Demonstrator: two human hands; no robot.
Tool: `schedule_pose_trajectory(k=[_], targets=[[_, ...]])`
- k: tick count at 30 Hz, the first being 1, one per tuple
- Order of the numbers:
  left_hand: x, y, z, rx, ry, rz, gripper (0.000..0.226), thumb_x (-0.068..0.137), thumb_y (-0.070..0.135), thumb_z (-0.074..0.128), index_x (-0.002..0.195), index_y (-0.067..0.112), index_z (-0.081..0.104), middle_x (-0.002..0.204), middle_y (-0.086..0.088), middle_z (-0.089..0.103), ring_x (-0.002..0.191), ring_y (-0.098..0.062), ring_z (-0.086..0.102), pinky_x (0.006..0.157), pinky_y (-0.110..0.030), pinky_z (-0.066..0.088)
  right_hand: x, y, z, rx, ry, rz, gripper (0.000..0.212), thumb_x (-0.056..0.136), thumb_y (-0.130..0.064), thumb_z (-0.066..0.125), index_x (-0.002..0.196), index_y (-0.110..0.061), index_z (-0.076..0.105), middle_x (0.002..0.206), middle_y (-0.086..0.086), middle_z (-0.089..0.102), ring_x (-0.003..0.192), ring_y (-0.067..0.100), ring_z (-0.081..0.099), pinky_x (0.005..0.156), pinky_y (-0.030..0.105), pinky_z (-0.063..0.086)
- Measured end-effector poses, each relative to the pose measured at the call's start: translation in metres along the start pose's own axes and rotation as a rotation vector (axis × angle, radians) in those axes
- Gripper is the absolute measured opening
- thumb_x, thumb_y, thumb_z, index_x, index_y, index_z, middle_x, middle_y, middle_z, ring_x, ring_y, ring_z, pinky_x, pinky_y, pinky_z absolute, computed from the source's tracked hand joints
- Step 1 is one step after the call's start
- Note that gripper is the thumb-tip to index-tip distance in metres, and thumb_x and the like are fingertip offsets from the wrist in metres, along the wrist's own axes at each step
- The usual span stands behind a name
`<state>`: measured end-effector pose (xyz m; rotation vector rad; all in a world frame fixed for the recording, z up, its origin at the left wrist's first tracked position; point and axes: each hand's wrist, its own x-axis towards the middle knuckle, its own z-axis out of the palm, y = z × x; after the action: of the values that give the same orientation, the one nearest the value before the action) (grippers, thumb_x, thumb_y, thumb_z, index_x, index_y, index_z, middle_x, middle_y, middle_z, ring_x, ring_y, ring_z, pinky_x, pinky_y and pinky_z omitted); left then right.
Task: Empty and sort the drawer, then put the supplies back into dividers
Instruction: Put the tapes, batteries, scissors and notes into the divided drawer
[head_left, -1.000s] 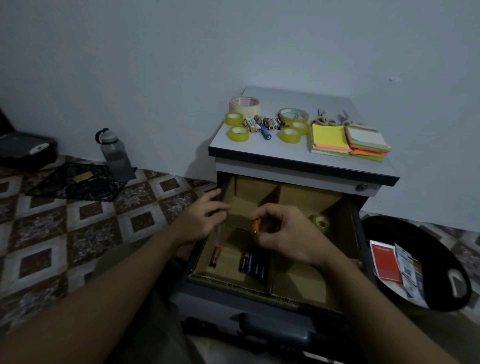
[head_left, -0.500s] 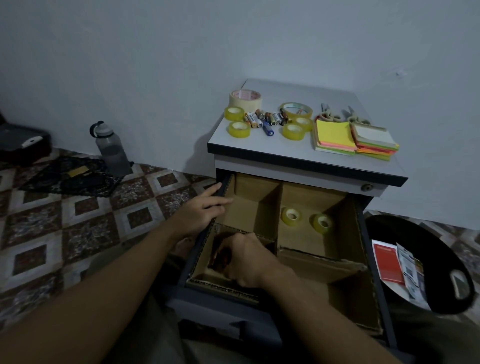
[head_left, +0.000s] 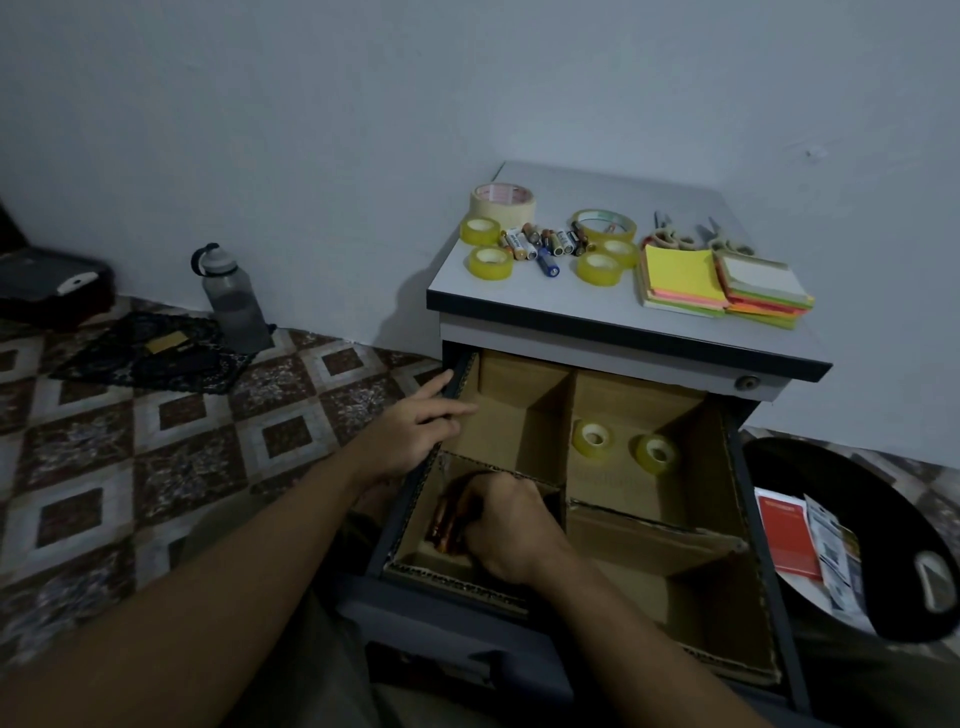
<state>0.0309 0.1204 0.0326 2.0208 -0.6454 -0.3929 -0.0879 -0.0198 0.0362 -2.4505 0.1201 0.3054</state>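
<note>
Drawer (head_left: 750, 499) open, cardboard dividers (head_left: 550, 415); 2 yellow tape rolls (head_left: 592, 439) back-R. R hand (head_left: 511, 530) fingers curled round coppery batteries (head_left: 444, 525) front-L; L hand (head_left: 410, 431) flat on rim.

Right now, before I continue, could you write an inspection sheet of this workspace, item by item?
Surface: cabinet top carries tape rolls, loose batteries, scissors, sticky-note pads.
Job's things: drawer open, cardboard dividers fitted; two stored rolls back right; stored batteries front left.
Clutter: black bin beside drawer holds papers.
Hands: left hand rests on drawer's left wall; right hand, fingers curled, at stored batteries, grip unclear.
Cables: nothing seen.
Surroundings: water bottle, dark cloth on tiled floor; plain wall.
</note>
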Motion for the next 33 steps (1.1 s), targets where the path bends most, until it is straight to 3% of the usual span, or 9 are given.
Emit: schedule_pose_trajectory(k=[2,5,10,15,18,21,24,28,33], targets=[[-0.001,0.001,0.0,0.001,-0.002,0.0,0.032,0.102,0.017,0.053,0.121,0.04,0.066,0.163,0.014,0.017,0.148,-0.002,0.014,0.123,-0.036,0.017,-0.001,-0.002,-0.002,0.008,-0.106,0.013,0.016,0.084,-0.005,0.06,0.087,-0.013,0.073,0.083,-0.002,0.07,0.076,0.01,0.065,0.071,0.022,0.056],[-0.002,0.003,-0.001,0.006,-0.008,0.003,0.032,0.103,0.016,0.052,0.124,0.035,0.066,0.164,0.013,0.017,0.143,0.003,0.013,0.121,-0.032,0.017,-0.003,-0.007,0.0,-0.035,-0.255,-0.01,0.025,0.089,-0.005,0.055,0.084,-0.017,0.077,0.075,-0.013,0.066,0.065,-0.005,0.055,0.059,0.003,0.039],[-0.003,0.004,-0.001,0.002,-0.01,-0.002,0.032,0.103,0.015,0.052,0.122,0.034,0.066,0.163,0.014,0.017,0.146,0.0,0.014,0.117,-0.027,0.019,0.0,-0.007,-0.003,-0.083,-0.238,-0.04,0.023,0.091,-0.01,0.056,0.099,-0.011,0.077,0.104,0.002,0.075,0.098,0.014,0.066,0.089,0.024,0.052],[-0.004,0.009,-0.003,-0.032,0.002,-0.043,0.032,0.102,0.018,0.054,0.125,0.036,0.066,0.16,0.017,0.022,0.145,-0.002,0.02,0.121,-0.033,0.02,-0.004,-0.01,-0.013,-0.033,-0.213,-0.13,0.026,0.091,-0.006,0.057,0.107,-0.013,0.076,0.112,-0.002,0.073,0.104,0.009,0.065,0.09,0.019,0.052],[-0.005,0.02,-0.01,-0.05,0.054,-0.069,0.029,0.1,0.025,0.058,0.123,0.04,0.067,0.147,0.013,0.047,0.131,-0.004,0.046,0.113,-0.033,0.037,-0.011,-0.013,-0.038,0.024,-0.174,-0.139,0.023,0.093,-0.008,0.058,0.108,-0.015,0.074,0.107,-0.002,0.072,0.093,0.008,0.066,0.078,0.02,0.057],[-0.005,0.036,-0.019,0.005,0.16,-0.054,0.018,0.097,0.021,0.062,0.104,0.035,0.071,0.103,0.015,0.069,0.089,0.007,0.062,0.08,-0.019,0.05,-0.017,-0.013,-0.07,0.075,-0.108,-0.153,0.021,0.094,-0.014,0.06,0.109,-0.024,0.07,0.107,-0.007,0.07,0.093,0.004,0.066,0.078,0.023,0.059],[0.001,0.05,-0.031,0.06,0.275,0.0,0.012,0.094,0.02,0.065,0.1,0.028,0.072,0.093,0.008,0.072,0.081,0.0,0.067,0.071,-0.022,0.053,-0.018,-0.011,-0.106,0.065,-0.008,-0.199,0.022,0.093,-0.016,0.061,0.104,-0.035,0.066,0.105,-0.015,0.066,0.094,-0.002,0.062,0.078,0.021,0.055],[0.022,0.08,-0.051,0.125,0.348,0.136,0.011,0.092,0.015,0.068,0.097,0.024,0.072,0.083,0.006,0.071,0.07,0.001,0.064,0.062,-0.011,0.048,-0.006,-0.007,-0.162,0.028,0.123,-0.235,0.021,0.089,-0.014,0.064,0.098,-0.032,0.068,0.099,-0.015,0.068,0.085,-0.005,0.062,0.072,0.017,0.051],[0.068,0.115,-0.069,0.222,0.351,0.187,0.014,0.088,0.019,0.071,0.099,0.027,0.074,0.087,-0.006,0.073,0.078,-0.018,0.066,0.071,-0.025,0.055,0.021,-0.001,-0.227,-0.086,0.367,-0.267,0.018,0.081,-0.01,0.068,0.091,-0.025,0.073,0.085,-0.014,0.07,0.078,-0.002,0.064,0.068,0.008,0.045]])
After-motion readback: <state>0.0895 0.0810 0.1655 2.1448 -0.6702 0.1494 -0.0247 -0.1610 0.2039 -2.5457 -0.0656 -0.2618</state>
